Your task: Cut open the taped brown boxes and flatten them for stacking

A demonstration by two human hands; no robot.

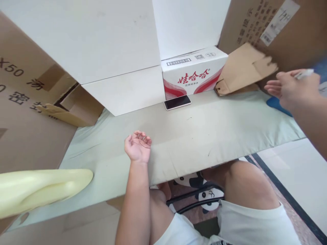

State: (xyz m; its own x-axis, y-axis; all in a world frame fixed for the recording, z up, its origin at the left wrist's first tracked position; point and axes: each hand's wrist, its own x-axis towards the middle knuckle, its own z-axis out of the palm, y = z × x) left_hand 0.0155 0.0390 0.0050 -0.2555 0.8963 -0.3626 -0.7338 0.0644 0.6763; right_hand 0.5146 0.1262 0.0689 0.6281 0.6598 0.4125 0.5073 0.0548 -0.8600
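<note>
My left hand (138, 146) rests palm up on the pale green cloth (199, 136), its fingers loosely curled and nothing in it. To the right, my right hand (296, 86) is raised above the cloth near a torn cardboard flap (245, 69). A small white pen-like thing (305, 73) is held by the thumb side of that hand; its exact kind is unclear. Below the right hand, a blue item (278, 105) lies partly hidden at the cloth's edge. A phone (177, 102) with a dark screen lies flat in front of the white and red carton (195, 76).
Large brown cartons stand at the left (25, 112) and back right (301, 34). White boxes (120, 44) form a wall at the back. An open small cardboard box (81, 105) sits at the left. A pale yellow curved object (46, 190) overhangs the near left edge.
</note>
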